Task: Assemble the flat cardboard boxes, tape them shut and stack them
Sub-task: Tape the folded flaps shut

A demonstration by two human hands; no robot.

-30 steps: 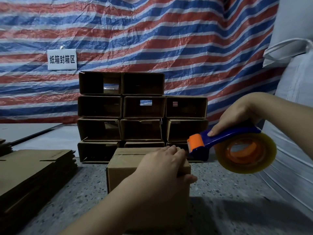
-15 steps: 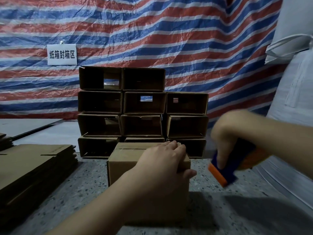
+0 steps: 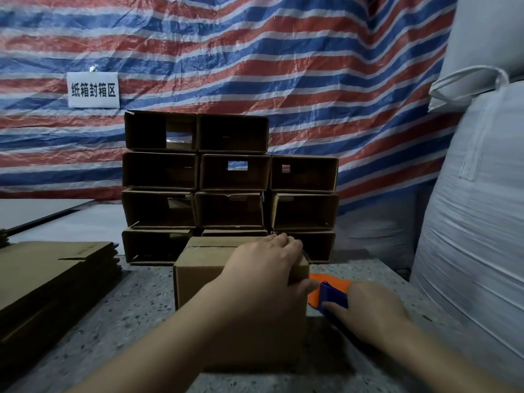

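Note:
A closed brown cardboard box stands on the speckled table right in front of me. My left hand lies over its top right part, fingers fairly straight, thumb down the right side. My right hand grips the blue and orange tape dispenser low against the box's right side, close to the table. The tape roll is hidden under that hand. Behind the box rises a stack of assembled boxes, four rows high, their open sides facing me.
A pile of flat cardboard blanks lies on the table at the left. Big white sacks fill the right side. A striped tarp with a white sign hangs behind the stack.
My right hand swung the tape dispenser from above the box's top right corner down along its right side to near the table. My left hand stayed on the box.

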